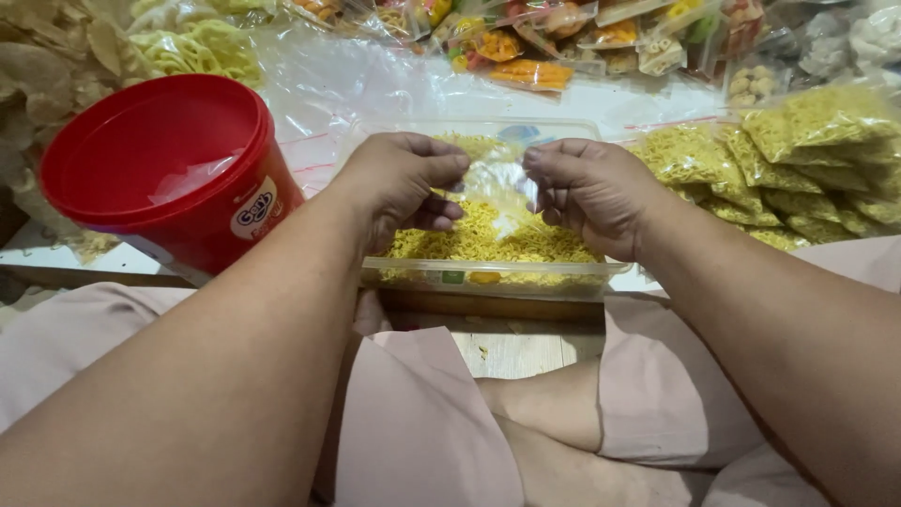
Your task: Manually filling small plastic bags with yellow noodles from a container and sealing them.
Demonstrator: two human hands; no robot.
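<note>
— What are you holding right now?

— A small clear plastic bag [496, 178], pinched at its top edge between both hands. My left hand [399, 183] has thumb and fingers closed on the bag's left side, and my right hand [589, 192] is closed on its right side. The bag hangs just above the clear plastic tub [488, 274] of fine yellow noodle snack [483, 242].

— Where is that tub?

— Straight ahead of me, at the near edge of the low work surface, just past my knees.

— And around it?

— To my left, a red plastic bucket [164, 169] sits tilted with its open mouth toward me, touching nothing I hold. To my right, a heap of filled bags of the same yellow snack [788, 164] lies stacked beside the tub. Farther back I see packets of mixed colourful snacks [535, 47], and pale crackers [56, 66] piled at the far left.
</note>
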